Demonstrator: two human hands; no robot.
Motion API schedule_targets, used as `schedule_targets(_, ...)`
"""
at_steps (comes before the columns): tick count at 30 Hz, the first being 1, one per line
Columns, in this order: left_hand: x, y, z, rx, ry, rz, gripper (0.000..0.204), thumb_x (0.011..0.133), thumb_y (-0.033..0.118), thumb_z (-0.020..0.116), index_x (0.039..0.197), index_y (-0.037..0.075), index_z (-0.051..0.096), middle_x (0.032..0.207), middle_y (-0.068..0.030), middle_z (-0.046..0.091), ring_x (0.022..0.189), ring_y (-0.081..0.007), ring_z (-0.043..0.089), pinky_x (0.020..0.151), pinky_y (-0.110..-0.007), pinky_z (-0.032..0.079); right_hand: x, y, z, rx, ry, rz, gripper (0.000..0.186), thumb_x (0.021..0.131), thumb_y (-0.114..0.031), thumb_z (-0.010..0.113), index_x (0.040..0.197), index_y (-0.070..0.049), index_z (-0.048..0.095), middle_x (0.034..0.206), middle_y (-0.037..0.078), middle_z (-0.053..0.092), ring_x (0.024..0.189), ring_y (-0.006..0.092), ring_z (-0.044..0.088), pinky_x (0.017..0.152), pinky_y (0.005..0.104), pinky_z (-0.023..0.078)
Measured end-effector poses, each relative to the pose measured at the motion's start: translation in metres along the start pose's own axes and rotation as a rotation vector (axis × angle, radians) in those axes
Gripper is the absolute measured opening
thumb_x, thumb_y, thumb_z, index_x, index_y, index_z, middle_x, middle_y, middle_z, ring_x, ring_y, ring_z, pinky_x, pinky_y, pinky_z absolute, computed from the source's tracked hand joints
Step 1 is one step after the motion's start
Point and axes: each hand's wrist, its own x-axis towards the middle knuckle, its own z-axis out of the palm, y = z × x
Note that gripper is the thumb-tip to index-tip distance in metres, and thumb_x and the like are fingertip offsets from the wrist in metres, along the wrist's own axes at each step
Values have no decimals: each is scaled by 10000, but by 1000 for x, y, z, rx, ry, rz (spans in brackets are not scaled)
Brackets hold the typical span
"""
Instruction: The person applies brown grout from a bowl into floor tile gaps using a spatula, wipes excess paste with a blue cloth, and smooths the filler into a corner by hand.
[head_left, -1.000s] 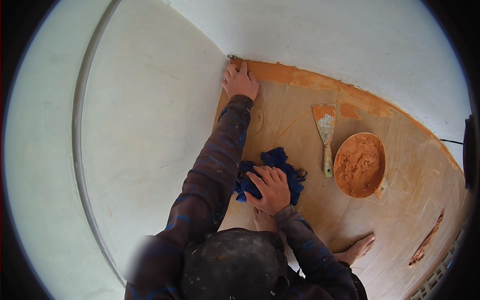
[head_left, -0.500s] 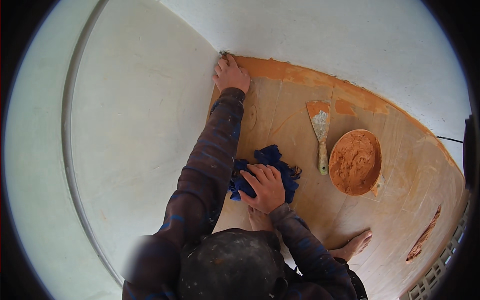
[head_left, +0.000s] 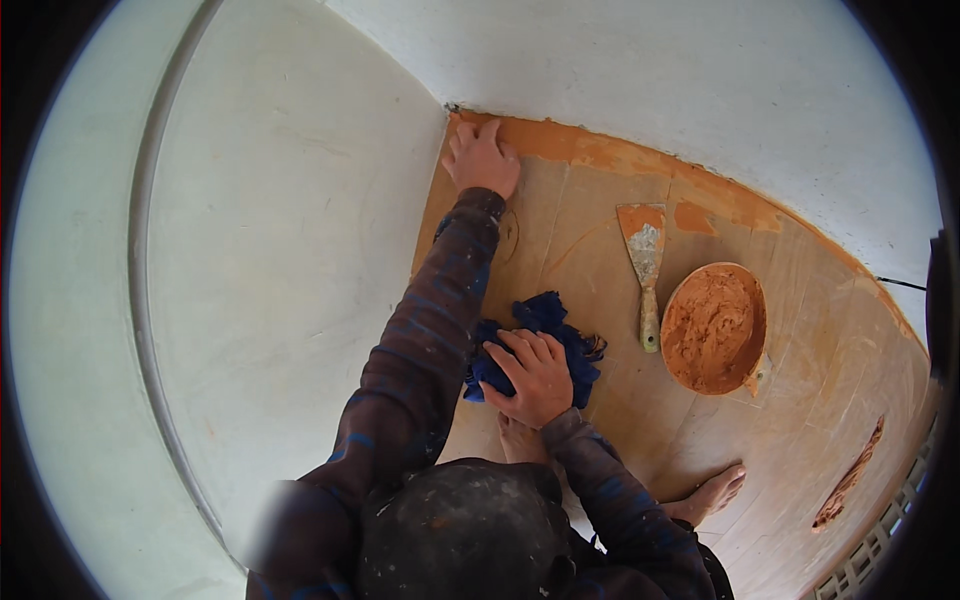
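At the far left corner, my left hand [head_left: 482, 160] lies over a smooth orange paste band [head_left: 545, 138] along the foot of the walls. Its fingers are apart, and I see nothing held in them. My right hand [head_left: 537, 377] rests on a crumpled dark blue cloth [head_left: 541, 309] on the floor, fingers spread over it rather than wrapped round it. Right of the cloth lies a putty knife [head_left: 646, 262], its broad blade smeared with orange and pale residue. Beside it stands a round shallow container [head_left: 766, 318] holding thick orange paste [head_left: 712, 328].
White walls [head_left: 640, 60] meet at the far left corner. An orange patch [head_left: 694, 217] sits on the wood-look floor [head_left: 590, 245] near the knife's blade. Farther right is a long reddish-brown strip [head_left: 850, 475], and a pale lattice [head_left: 875, 560] borders the lower right.
My left hand has drawn back slightly from the corner, toward me and to the right along the orange band. My right hand stays on the cloth.
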Motion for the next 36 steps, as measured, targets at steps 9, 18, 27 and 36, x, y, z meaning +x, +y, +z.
schedule_targets(9, 22, -19, 28, -26, 192, -76, 587, 909, 250, 575, 1446, 28, 495, 1401, -182, 498, 1357, -365, 450, 1120, -541, 330, -1, -1, 2, 22, -14, 8, 579, 770, -364, 813, 1276, -131, 654, 1326, 90, 621, 1251, 285, 559, 1085, 489, 403)
schedule_targets(18, 28, -7, 22, 40, 73, -155, 641, 910, 277, 558, 1474, -18, 482, 1367, -185, 502, 1307, -365, 479, 1088, -521, 362, -2, 1, 1, 42, -10, 15, 543, 780, -367, 803, 1258, -146, 671, 1311, 72, 632, 1241, 273, 569, 1084, 487, 400)
schedule_targets(27, 12, 24, 20, 52, 60, -156, 556, 896, 271, 567, 1365, -27, 560, 1289, -177, 525, 1198, -355, 528, 1000, -522, 398, -2, 2, 2, 39, -19, -3, 575, 780, -352, 812, 1284, -127, 649, 1326, 92, 618, 1250, 280, 560, 1087, 488, 398)
schedule_targets(36, -2, 7, 15, -72, 141, -71, 553, 885, 263, 568, 1386, 28, 551, 1273, -163, 555, 1225, -354, 518, 1002, -539, 380, -1, -1, 3, 39, -20, -1, 561, 795, -373, 796, 1276, -124, 651, 1330, 92, 616, 1258, 281, 551, 1086, 492, 395)
